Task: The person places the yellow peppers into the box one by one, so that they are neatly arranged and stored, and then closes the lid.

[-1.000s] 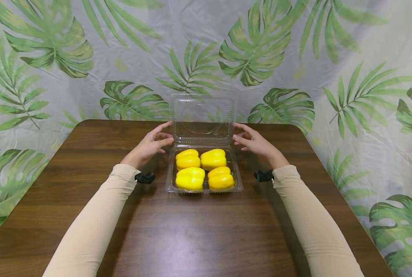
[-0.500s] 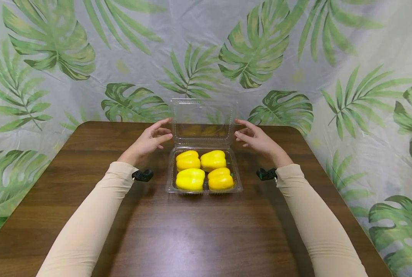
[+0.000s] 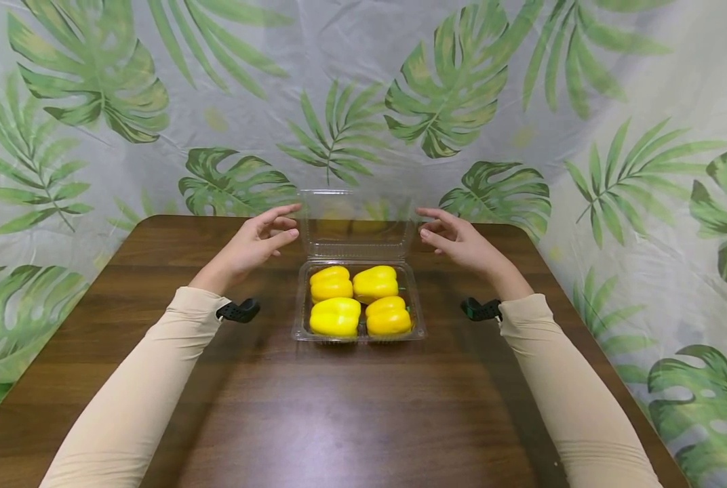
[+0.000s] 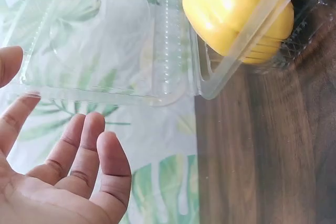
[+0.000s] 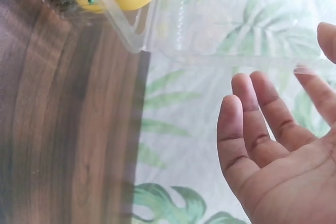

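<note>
Clear clamshell box [image 3: 359,318] mid-table [image 3: 351,413], four yellow peppers [image 3: 360,300] seated in its tray, lid [image 3: 356,224] standing open behind; my left hand [image 3: 255,242] and right hand [image 3: 459,242] flank it, fingers relaxed, gripping nothing — closing undone.

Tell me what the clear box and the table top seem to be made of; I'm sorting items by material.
The clear box looks like thin, glossy transparent plastic: the yellow peppers and the leaf backdrop show through its open lid, and its rim is moulded with ridges. The table top looks like dark wood or a wood-grain laminate, with a smooth, slightly shiny finish; which one cannot be told.
</note>
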The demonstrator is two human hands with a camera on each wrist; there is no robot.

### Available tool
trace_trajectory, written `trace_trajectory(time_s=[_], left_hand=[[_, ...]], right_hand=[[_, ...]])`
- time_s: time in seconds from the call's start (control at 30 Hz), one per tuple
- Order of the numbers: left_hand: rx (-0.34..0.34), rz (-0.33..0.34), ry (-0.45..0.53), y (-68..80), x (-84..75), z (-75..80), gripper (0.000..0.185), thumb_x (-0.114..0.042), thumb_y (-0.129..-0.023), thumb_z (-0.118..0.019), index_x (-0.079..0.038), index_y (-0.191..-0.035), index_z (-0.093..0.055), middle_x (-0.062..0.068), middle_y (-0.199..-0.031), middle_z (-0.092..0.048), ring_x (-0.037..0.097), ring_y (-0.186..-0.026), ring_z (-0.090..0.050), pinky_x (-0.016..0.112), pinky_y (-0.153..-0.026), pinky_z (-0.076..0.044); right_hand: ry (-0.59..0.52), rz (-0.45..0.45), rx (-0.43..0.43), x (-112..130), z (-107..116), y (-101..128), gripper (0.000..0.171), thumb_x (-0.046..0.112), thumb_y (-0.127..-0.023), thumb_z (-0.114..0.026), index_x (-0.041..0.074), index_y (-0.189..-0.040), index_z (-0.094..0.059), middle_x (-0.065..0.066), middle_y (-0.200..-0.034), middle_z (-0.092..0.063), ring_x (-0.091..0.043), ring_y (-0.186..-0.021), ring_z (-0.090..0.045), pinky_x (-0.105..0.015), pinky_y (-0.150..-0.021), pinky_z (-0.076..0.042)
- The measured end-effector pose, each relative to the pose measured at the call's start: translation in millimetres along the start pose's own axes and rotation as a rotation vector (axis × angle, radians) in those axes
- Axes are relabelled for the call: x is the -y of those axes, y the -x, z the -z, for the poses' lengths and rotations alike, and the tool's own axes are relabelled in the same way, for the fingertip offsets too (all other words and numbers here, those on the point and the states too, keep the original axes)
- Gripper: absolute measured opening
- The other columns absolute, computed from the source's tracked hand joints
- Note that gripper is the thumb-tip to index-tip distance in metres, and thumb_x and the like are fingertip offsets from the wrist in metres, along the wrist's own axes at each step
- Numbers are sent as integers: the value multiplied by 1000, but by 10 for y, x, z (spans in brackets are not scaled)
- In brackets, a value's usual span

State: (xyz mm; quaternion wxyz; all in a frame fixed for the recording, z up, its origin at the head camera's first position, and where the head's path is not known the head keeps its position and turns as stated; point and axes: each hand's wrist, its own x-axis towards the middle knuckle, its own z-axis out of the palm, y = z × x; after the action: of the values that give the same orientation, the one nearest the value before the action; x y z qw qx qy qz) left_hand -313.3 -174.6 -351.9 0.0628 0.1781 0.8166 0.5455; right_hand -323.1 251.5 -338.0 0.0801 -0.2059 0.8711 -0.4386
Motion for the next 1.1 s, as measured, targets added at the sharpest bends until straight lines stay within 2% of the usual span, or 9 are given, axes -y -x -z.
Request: trace_trajectory(time_s=[0.17, 0.33, 0.53, 0.63, 0.7, 0.8, 0.9, 1.0, 1.1], left_hand=[[-10, -25, -75, 139, -68, 23, 55, -30, -111, -61, -18, -163, -48, 16, -157, -56, 33, -134, -60, 30, -93, -53], [-4, -96, -152, 339, -119, 6, 48, -22, -111, -60, -5, -156, -56, 19, -157, -56, 36, -129, -63, 23, -87, -55], [20, -103, -194, 611, -136, -69, 44, -26, -111, -62, -8, -151, -62, 14, -150, -58, 33, -134, -58, 47, -108, -50], [36, -105, -209, 725, -106, -128, 44, -27, -110, -63, -8, -150, -63, 13, -150, -58, 34, -140, -55, 56, -113, -46], [33, -116, -227, 797, -84, -178, 44, -26, -109, -64, -6, -149, -64, 13, -150, -58, 35, -141, -55, 58, -113, -45], [16, -120, -247, 896, -41, -262, 45, -26, -108, -67, -4, -147, -65, 12, -148, -60, 35, -138, -57, 53, -109, -49], [1, -125, -255, 983, 18, -347, 46, -26, -106, -69, -4, -146, -66, 11, -147, -61, 34, -130, -62, 41, -99, -55], [-9, -127, -252, 1055, 88, -422, 47, -25, -105, -72, -4, -146, -66, 12, -145, -61, 33, -121, -64, 29, -88, -55], [-17, -130, -252, 1120, 162, -480, 47, -24, -103, -73, -5, -146, -66, 12, -143, -62, 31, -115, -65, 24, -83, -54]], right_hand=[[86, 29, -8, 94, 7, 141, 58, 36, -113, -56, 14, -165, -43, -18, -153, -57, -35, -126, -64, -43, -103, -56], [138, 59, -10, 185, -21, 326, 52, 32, -112, -58, 8, -158, -51, -15, -158, -55, -31, -132, -61, -36, -101, -53], [184, 50, -5, 289, -127, 590, 50, 33, -110, -62, 12, -156, -56, -11, -156, -54, -28, -129, -61, -34, -94, -51], [208, 45, 3, 314, -194, 703, 52, 36, -109, -64, 13, -155, -57, -8, -154, -55, -26, -122, -63, -35, -96, -52], [212, 47, 14, 314, -242, 765, 54, 36, -109, -65, 11, -156, -56, -9, -154, -54, -26, -120, -64, -38, -99, -54], [228, 46, 27, 289, -319, 852, 59, 38, -108, -67, 8, -158, -54, -10, -156, -52, -28, -123, -65, -45, -103, -56], [239, 37, 34, 236, -395, 937, 63, 39, -107, -67, 9, -160, -52, -9, -158, -50, -29, -126, -64, -51, -106, -55], [228, 28, 35, 183, -477, 1016, 63, 39, -107, -68, 10, -160, -51, -9, -159, -48, -30, -125, -65, -56, -108, -53], [213, 31, 42, 123, -555, 1078, 63, 38, -107, -68, 9, -160, -51, -11, -160, -47, -31, -123, -66, -59, -108, -52]])
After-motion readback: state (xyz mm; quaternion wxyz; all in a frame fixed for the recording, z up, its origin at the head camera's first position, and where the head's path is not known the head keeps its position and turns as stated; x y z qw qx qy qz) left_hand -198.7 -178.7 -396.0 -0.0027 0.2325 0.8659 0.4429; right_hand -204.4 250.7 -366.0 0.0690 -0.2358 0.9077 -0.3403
